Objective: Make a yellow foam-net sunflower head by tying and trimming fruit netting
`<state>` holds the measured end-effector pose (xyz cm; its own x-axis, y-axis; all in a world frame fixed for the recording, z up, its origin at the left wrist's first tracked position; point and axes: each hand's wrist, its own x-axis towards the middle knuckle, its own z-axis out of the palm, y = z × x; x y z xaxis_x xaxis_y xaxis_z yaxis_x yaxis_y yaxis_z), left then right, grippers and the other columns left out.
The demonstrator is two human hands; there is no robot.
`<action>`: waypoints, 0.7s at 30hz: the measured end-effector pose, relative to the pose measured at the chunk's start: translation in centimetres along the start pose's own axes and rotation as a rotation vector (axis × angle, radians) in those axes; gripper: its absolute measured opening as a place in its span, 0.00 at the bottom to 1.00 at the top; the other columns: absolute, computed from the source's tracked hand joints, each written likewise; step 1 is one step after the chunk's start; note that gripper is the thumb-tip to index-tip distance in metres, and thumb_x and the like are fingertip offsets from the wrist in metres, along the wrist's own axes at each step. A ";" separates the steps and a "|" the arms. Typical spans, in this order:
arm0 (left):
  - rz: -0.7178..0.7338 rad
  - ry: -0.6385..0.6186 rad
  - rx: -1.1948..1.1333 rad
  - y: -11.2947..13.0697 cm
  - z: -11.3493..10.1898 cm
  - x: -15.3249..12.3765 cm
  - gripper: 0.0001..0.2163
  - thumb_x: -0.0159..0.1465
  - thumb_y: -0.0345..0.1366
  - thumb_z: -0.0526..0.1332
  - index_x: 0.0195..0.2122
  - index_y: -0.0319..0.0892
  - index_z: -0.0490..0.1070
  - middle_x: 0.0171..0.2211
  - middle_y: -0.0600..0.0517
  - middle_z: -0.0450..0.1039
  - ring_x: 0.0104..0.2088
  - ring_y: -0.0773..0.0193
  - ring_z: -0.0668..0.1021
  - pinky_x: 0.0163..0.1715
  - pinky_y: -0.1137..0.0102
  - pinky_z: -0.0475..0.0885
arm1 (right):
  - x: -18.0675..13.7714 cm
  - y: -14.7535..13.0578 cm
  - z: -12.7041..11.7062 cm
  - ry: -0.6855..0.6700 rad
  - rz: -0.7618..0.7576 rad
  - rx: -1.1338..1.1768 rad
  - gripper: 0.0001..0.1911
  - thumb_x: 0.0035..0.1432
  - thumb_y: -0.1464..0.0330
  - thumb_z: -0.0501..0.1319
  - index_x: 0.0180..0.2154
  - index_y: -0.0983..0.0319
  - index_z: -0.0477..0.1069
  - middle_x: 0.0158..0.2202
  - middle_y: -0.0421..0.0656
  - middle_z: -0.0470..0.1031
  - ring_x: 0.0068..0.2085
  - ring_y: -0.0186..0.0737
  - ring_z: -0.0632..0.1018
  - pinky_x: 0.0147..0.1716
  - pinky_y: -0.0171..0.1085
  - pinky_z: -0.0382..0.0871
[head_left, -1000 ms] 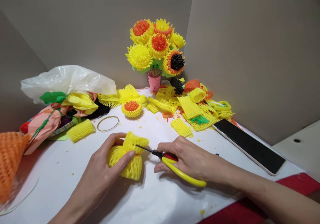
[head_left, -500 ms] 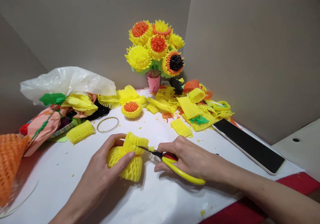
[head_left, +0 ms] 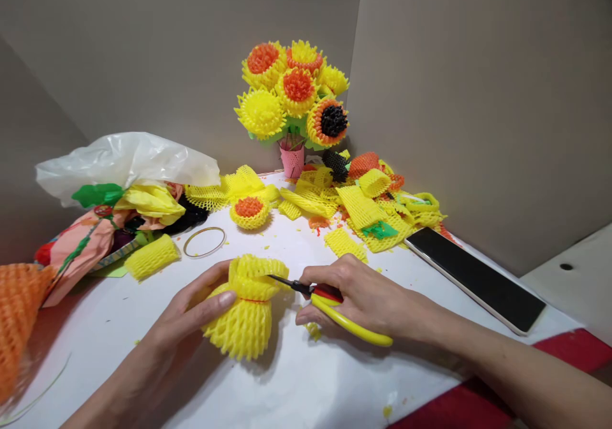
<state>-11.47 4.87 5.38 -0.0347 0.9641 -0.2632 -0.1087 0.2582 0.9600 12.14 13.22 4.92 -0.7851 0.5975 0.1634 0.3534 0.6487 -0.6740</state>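
My left hand (head_left: 191, 314) grips a yellow foam-net bundle (head_left: 243, 311) tied at its waist, thumb and fingers wrapped round its left side. It rests on the white table (head_left: 296, 378). My right hand (head_left: 363, 298) is closed round yellow-handled scissors (head_left: 329, 308). Their dark blades point left and touch the upper frill of the bundle. A small yellow offcut (head_left: 313, 331) lies on the table below the scissors.
A bouquet of foam-net flowers (head_left: 294, 94) stands in a pink pot (head_left: 291, 160) at the back. Yellow net scraps (head_left: 363, 206) are piled behind my right hand, with a dark phone (head_left: 473, 276) to the right. A small finished flower (head_left: 249, 211), a ring (head_left: 204, 241) and a plastic bag (head_left: 124, 161) lie left.
My left hand has turned the bundle more upright, so its frilled top faces the scissors. The blades moved slightly up, and a small yellow offcut now lies on the table below them.
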 end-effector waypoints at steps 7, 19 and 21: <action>-0.080 0.013 -0.040 0.2 -0.3 -0.1 0.30 0.52 0.46 0.71 0.56 0.51 0.72 0.54 0.51 0.78 0.55 0.43 0.77 0.49 0.62 0.77 | 0.2 0.3 -0.6 -0.003 0.037 0.027 0.16 0.56 0.55 0.69 0.33 0.61 0.75 0.18 0.30 0.58 0.22 0.26 0.58 0.22 0.28 0.51; -0.060 0.137 -0.196 1.0 -1.3 -0.3 0.33 0.55 0.42 0.68 0.63 0.46 0.65 0.50 0.45 0.80 0.53 0.42 0.78 0.37 0.64 0.81 | 0.4 0.5 -1.6 -0.088 0.170 0.001 0.18 0.52 0.52 0.70 0.34 0.61 0.77 0.18 0.31 0.61 0.22 0.28 0.60 0.21 0.30 0.51; -0.054 0.166 -0.191 1.1 -1.2 -0.2 0.34 0.55 0.41 0.69 0.64 0.46 0.62 0.51 0.46 0.79 0.54 0.43 0.77 0.38 0.65 0.81 | 0.4 0.3 -1.7 -0.096 0.169 0.003 0.20 0.51 0.51 0.70 0.35 0.61 0.76 0.18 0.31 0.61 0.22 0.29 0.60 0.22 0.30 0.52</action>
<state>-12.79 4.89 6.34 -0.1848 0.9218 -0.3409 -0.3002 0.2773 0.9127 12.78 14.43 5.99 -0.7596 0.6500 -0.0215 0.4830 0.5417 -0.6879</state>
